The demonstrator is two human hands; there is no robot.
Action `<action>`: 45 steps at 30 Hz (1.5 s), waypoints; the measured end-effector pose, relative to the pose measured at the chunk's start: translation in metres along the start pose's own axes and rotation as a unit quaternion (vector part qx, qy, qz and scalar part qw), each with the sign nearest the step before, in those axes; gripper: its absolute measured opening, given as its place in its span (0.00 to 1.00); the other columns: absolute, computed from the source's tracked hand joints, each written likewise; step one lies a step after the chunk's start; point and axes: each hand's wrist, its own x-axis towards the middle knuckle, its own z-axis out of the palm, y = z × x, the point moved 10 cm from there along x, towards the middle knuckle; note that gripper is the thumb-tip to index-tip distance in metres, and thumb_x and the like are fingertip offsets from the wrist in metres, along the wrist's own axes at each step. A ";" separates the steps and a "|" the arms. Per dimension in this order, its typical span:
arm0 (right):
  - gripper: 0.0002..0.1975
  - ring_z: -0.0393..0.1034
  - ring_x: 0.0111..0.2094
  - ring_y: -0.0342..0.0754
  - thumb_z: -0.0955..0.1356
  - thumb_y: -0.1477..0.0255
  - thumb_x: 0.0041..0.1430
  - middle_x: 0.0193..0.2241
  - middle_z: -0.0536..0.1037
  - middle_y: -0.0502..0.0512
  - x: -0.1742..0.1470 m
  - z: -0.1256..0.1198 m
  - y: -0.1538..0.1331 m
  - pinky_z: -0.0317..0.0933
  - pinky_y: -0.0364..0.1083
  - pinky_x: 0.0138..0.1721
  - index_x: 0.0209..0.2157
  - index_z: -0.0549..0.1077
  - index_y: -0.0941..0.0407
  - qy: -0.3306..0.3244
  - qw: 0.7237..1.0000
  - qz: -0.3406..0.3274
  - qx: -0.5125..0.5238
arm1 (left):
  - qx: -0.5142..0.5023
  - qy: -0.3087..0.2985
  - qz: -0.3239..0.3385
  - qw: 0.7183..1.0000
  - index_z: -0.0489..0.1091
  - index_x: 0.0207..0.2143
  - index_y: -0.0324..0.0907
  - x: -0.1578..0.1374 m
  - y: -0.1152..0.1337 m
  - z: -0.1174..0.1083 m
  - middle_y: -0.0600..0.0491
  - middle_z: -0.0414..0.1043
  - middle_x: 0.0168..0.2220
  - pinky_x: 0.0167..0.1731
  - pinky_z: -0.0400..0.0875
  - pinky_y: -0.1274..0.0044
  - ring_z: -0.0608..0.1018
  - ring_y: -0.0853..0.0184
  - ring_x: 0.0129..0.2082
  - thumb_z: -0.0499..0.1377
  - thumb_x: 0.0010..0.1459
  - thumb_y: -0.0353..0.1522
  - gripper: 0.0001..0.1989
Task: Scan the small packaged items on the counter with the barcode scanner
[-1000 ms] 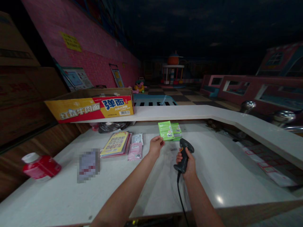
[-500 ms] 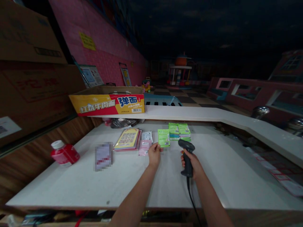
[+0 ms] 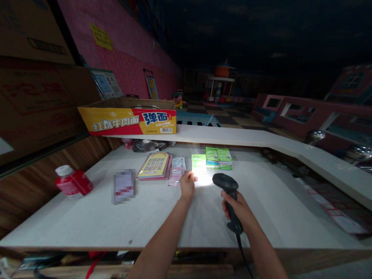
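Observation:
My right hand [image 3: 235, 207] is wrapped round a dark barcode scanner [image 3: 226, 182], its head tilted to the left and its cord running down. White light from it falls on a green packet [image 3: 198, 164] and the tabletop beside it. The thumb and fingers of my left hand [image 3: 188, 184] pinch the near edge of that packet. Just behind and to the right lies a stack of green packets [image 3: 219, 158]. Left of the packet are a pink packet [image 3: 176, 176] and a whitish packet [image 3: 178, 162], partly overlapping.
Further left lie wrapped booklets with a yellow cover [image 3: 155, 166], a blurred-out card [image 3: 124, 186] and a red bottle with a white cap [image 3: 74, 182]. A noodle carton [image 3: 130, 118] stands on the raised white ledge [image 3: 223, 133] along the back. Cardboard boxes [image 3: 37, 93] are stacked at left.
The scanner has turned toward the left, and its light now shines on the green packet. My left hand keeps its pinch on the packet. The whole view has shifted slightly.

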 end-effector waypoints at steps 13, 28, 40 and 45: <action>0.21 0.62 0.13 0.40 0.75 0.55 0.46 0.15 0.72 0.47 0.045 -0.006 0.014 0.56 0.38 0.13 0.32 0.70 0.56 -0.016 0.989 0.030 0.142 | -0.046 -0.010 -0.025 0.999 0.73 0.33 0.37 0.001 -0.016 0.004 0.53 0.74 0.27 0.26 0.71 0.78 0.74 0.70 0.23 0.57 0.52 0.33 0.10; 0.18 0.57 0.16 0.36 0.77 0.61 0.44 0.17 0.67 0.45 0.083 -0.004 0.045 0.56 0.35 0.14 0.30 0.72 0.57 -0.110 0.910 0.062 0.396 | -0.082 0.010 -0.017 0.996 0.73 0.31 0.38 -0.008 -0.006 -0.005 0.55 0.71 0.22 0.23 0.68 0.79 0.71 0.71 0.20 0.59 0.49 0.37 0.11; 0.18 0.58 0.16 0.37 0.77 0.63 0.45 0.18 0.67 0.46 0.081 -0.004 0.046 0.56 0.36 0.15 0.31 0.71 0.58 -0.102 0.904 0.078 0.409 | -0.119 0.179 -0.136 0.967 0.69 0.28 0.36 -0.009 -0.018 -0.098 0.55 0.69 0.20 0.25 0.74 0.75 0.74 0.70 0.19 0.63 0.46 0.35 0.11; 0.18 0.58 0.16 0.37 0.77 0.62 0.44 0.18 0.66 0.45 0.078 -0.004 0.044 0.55 0.36 0.14 0.31 0.71 0.57 -0.103 0.906 0.080 0.403 | -0.055 0.191 -0.069 0.978 0.65 0.41 0.39 -0.028 -0.002 -0.113 0.50 0.70 0.37 0.33 0.77 0.72 0.78 0.70 0.28 0.59 0.52 0.32 0.13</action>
